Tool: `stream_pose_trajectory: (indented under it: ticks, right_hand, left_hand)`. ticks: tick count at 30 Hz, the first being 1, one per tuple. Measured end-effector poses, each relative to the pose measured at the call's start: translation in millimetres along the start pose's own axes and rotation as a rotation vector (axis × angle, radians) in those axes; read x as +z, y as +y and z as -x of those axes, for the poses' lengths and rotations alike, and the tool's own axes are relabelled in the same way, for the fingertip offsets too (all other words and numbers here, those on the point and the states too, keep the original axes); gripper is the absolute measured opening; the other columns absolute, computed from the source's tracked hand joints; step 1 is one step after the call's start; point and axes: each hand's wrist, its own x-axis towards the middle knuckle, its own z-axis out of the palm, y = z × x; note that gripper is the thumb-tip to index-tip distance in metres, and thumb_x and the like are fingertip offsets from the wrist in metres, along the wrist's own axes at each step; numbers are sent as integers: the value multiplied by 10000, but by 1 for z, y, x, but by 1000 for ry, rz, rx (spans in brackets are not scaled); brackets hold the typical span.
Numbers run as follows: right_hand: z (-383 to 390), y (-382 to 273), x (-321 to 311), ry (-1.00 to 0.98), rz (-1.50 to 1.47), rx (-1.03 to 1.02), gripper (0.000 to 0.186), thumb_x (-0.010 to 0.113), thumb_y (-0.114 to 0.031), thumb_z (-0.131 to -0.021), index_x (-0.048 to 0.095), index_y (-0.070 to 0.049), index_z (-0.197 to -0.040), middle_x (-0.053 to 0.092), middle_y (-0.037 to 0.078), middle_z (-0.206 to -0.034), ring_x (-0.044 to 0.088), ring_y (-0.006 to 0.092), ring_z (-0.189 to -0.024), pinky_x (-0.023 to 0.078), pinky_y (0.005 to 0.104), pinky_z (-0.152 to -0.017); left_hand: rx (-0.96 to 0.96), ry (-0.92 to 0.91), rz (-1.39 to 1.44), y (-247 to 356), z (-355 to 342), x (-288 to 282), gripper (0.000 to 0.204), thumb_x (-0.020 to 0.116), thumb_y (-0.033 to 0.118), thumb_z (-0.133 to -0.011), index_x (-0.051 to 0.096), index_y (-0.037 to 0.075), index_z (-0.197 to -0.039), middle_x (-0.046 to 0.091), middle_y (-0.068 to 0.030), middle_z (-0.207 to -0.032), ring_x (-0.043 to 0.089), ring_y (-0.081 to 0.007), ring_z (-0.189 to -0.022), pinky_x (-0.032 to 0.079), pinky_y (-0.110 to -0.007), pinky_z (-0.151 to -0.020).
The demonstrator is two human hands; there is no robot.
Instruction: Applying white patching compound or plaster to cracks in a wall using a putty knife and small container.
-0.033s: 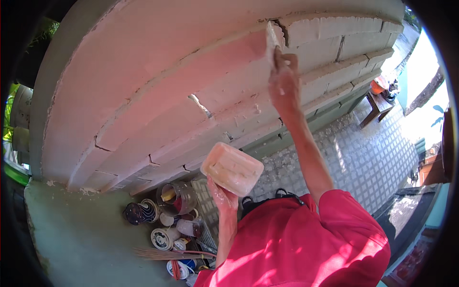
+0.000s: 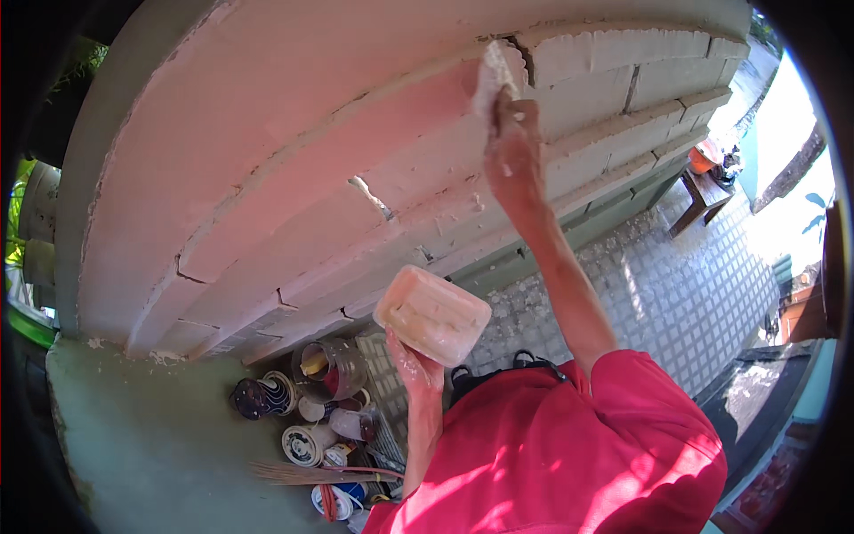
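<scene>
The right hand grips a whitish flat-bladed scraper, just shifted left along the pinkish block wall, so work apparently sits left of the dark gap; nearer, the left hand holds a peach rectangular plastic tub

The plastic tub looks smooth, the wall matt.

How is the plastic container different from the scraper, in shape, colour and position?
Shape: the container is broad and blocky with rounded corners; the scraper shows a narrow blade.
Colour: the container is peach-pink; the scraper's blade looks whitish.
Position: the container is low, near the body, in the left grip; the scraper is raised at the wall in the right grip.
Shared: each is held in one grip.
</scene>
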Motion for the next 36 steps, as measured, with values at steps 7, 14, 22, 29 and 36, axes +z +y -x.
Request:
stream_pose_trajectory:
  ticks: [7, 14, 22, 29, 36]
  right_hand:
    - [26, -24, -17, -267, -57, -89, 358, 450, -88, -998, 479, 21, -1337, 504, 243, -1156, 614, 438, -851, 501, 518, -753]
    - [12, -2, -1, -70, 8, -18, 431, 515, -20, -930, 515, -19, -1361, 487, 226, -1170, 614, 430, -859, 515, 495, -740]
    - [29, 26, -35, -275, -959, 438, 204, 651, -79, -916, 682, -17, -1108, 663, 50, -866, 602, 172, -585, 484, 314, -510]
    - [7, 43, -47, -238, -809, 329, 188, 634, -94, -948, 692, -34, -1117, 666, 6, -782, 571, 100, -586, 443, 251, -508]
    - [-8, 43, -28, 135, -246, -335, 445, 599, -67, -883, 597, -15, -1325, 533, 186, -1193, 555, 268, -1019, 485, 368, -837]
  left_hand:
    - [-11, 16, 1, 0, 0, -7, 626, 479, 507, -992, 367, 126, -1476, 455, -78, -1461, 476, -283, -1322, 451, -462, -1067]
    - [-34, -6, -16, -2, 1, -1, 633, 475, 515, -990, 358, 134, -1482, 442, -78, -1474, 468, -287, -1329, 439, -469, -1076]
    - [-4, -12, 5, 4, 6, -5, 630, 510, 494, -983, 377, 116, -1470, 455, -84, -1462, 469, -287, -1327, 437, -457, -1081]
    - [-5, -10, -23, 1, 1, -3, 612, 476, 494, -999, 375, 117, -1471, 452, -74, -1466, 466, -278, -1330, 431, -451, -1086]
    - [2, -43, 43, -4, -6, -19, 624, 536, 470, -981, 396, 94, -1459, 459, -90, -1461, 467, -287, -1327, 420, -459, -1099]
